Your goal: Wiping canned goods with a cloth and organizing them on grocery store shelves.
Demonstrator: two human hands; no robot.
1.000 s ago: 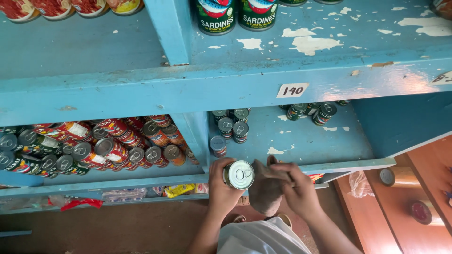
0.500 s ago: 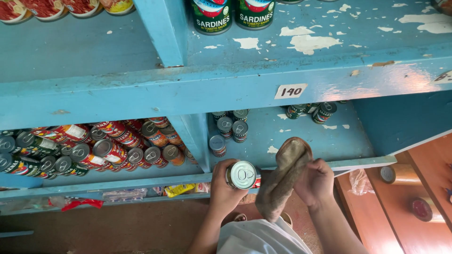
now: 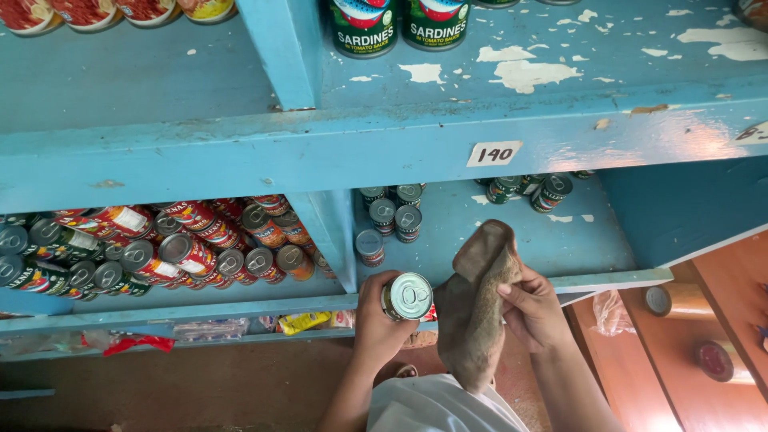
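We face chipped blue shelves [image 3: 512,136] stacked with tins. Our left hand [image 3: 380,320] grips a can [image 3: 408,297]; our right hand [image 3: 532,308] clutches a brown cloth [image 3: 472,308].

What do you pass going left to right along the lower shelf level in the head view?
Heap of red-labelled cans → blue shelf divider → small group of upright cans → left hand holding a can → brown cloth → right hand → dark-labelled cans at the back.

A small shop: blue shelves [image 3: 240,152] of stacked tinned food [image 3: 192,248], handwritten price tag [image 3: 494,153].
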